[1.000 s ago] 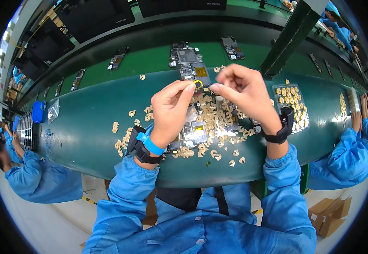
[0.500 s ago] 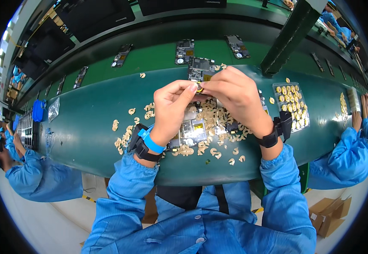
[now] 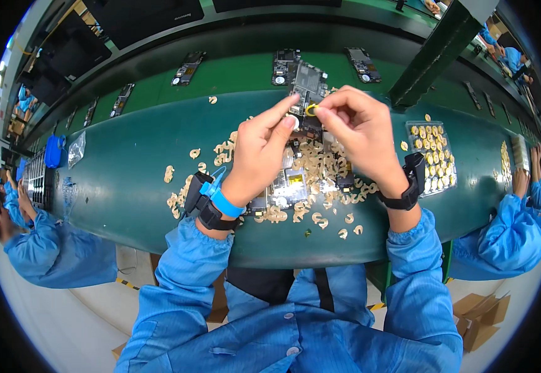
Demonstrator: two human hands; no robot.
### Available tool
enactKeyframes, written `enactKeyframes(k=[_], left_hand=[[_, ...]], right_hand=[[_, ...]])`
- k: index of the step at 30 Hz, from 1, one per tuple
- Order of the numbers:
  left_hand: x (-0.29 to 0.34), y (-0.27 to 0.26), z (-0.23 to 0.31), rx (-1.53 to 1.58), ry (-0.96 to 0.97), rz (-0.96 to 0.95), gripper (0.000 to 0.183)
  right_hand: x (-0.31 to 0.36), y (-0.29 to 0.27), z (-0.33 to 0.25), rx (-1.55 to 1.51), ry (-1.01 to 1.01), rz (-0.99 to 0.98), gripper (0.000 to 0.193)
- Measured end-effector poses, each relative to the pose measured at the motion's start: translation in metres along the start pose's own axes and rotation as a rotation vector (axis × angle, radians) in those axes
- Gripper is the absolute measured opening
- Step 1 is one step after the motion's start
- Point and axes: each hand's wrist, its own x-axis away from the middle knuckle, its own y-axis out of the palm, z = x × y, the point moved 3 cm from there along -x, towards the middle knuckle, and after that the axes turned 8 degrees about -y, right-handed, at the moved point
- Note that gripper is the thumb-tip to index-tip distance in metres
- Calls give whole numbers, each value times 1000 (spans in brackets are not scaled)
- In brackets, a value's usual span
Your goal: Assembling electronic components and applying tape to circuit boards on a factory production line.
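Note:
My left hand (image 3: 260,140) closes its thumb and forefinger at the lower left end of a dark circuit board (image 3: 309,81) with a grey metal shield. A small white round piece (image 3: 293,122) shows at the thumb tip; whether it is fixed to the board I cannot tell. Beside it, my right hand (image 3: 360,127) pinches a small yellow ring-shaped piece (image 3: 311,110) between thumb and forefinger, close to the board. Below both hands lies a heap of beige horseshoe-shaped pieces (image 3: 320,168), partly covering more circuit boards (image 3: 292,188) on the green bench.
A clear tray (image 3: 411,145) of round gold pieces stands right of my hands. Circuit boards (image 3: 189,68) lie spaced along the green strip at the back. A dark green post (image 3: 435,56) rises at the back right. Co-workers in blue (image 3: 53,248) sit on either side.
My hands have moved apart. The right hand has drawn slightly right with the yellow ring, the left forefinger has straightened, and the board has shifted right and tilted.

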Motion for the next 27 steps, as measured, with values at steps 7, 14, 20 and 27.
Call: enactKeyframes(k=[7,14,20,27], left_hand=[[-5,-3,-1,211,-241,-238,50],[-3,2,-1,470,-352,-243,43],[-2,5,-4,529,-342,-245,39],[-2,5,-1,555,-335,-248,43]], right_hand=[[-3,3,-10,103,-109,-91,11],[1,8,-9,185,-65,-150,12],[4,10,-7,231,-78,-124,14],[3,10,-7,227,-92,-94,15]])
